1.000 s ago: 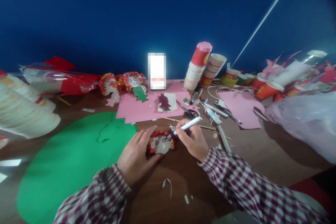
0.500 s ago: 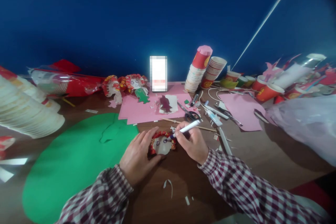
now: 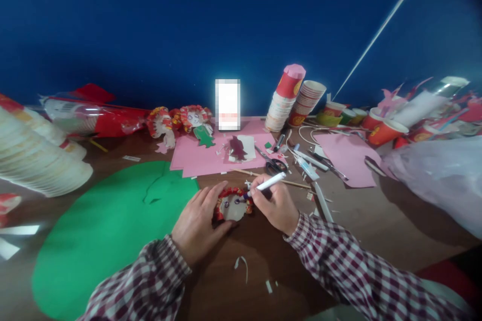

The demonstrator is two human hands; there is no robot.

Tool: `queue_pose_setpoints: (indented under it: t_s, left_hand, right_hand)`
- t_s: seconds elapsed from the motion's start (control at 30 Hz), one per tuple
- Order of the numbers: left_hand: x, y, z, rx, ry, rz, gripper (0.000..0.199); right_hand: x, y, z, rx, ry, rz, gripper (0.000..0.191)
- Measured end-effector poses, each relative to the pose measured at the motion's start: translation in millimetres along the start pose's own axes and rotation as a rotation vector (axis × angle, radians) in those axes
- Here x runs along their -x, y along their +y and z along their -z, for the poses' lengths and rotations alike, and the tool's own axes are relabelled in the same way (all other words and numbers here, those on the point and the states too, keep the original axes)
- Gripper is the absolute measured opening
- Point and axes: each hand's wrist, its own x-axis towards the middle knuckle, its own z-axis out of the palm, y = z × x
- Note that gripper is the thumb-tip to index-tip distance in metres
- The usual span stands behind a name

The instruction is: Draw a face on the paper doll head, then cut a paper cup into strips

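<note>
A small paper doll face (image 3: 234, 210) lies on the brown table in front of me, ringed by curled red and yellow paper, with two dark eyes drawn on it. My left hand (image 3: 201, 220) grips its left side, fingers along the upper edge and thumb at the lower edge. Pinched in my right hand (image 3: 276, 205) is a white marker (image 3: 269, 182). Its dark tip is at the right eye, touching or very close to the paper. Behind it, pink paper (image 3: 192, 158) carries a dark fish-like cutout (image 3: 238, 148) on a white piece.
Green paper (image 3: 109, 235) spreads at left beside stacked cups (image 3: 48, 170). Scissors (image 3: 274, 161), a thin stick (image 3: 297, 183) and a utility knife (image 3: 323, 201) lie beyond my right hand. Finished doll faces (image 3: 194, 119), cup stacks (image 3: 280, 110) and a plastic bag (image 3: 433, 175) stand farther off.
The marker's back end has tipped very slightly left. My left hand and the paper face stay in the same place.
</note>
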Motion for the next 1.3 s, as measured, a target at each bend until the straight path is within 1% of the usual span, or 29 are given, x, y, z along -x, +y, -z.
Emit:
queue_pose_setpoints:
  t_s: [0.23, 0.43, 0.9, 1.03, 1.23, 1.3]
  left_hand:
    - [-0.4, -1.3, -1.1, 0.007, 0.018, -0.013, 0.069]
    - [-0.3, -2.1, -1.7, 0.008, -0.007, -0.009, 0.069]
    - [0.2, -2.0, -1.4, -0.002, -0.017, -0.004, 0.070]
    - [0.4, -1.6, -1.8, -0.012, -0.018, 0.003, 0.069]
    - [-0.3, -1.9, -2.3, -0.017, -0.020, 0.004, 0.070]
    - [-0.8, -1.7, -2.4, -0.010, -0.016, 0.007, 0.069]
  right_hand:
    - [-0.4, -0.1, 0.1, -0.012, 0.014, 0.008, 0.008]
    - [0.0, 1.3, -1.2, -0.044, -0.002, -0.006, 0.007]
    - [-0.3, 1.4, -0.5, -0.012, -0.008, 0.002, 0.007]
    - [0.2, 2.0, -0.3, -0.038, -0.013, 0.000, 0.005]
    - [-0.5, 1.6, -0.2, -0.113, -0.008, -0.012, 0.008]
    - [-0.1, 1.9, -1.1, -0.129, -0.024, -0.014, 0.008]
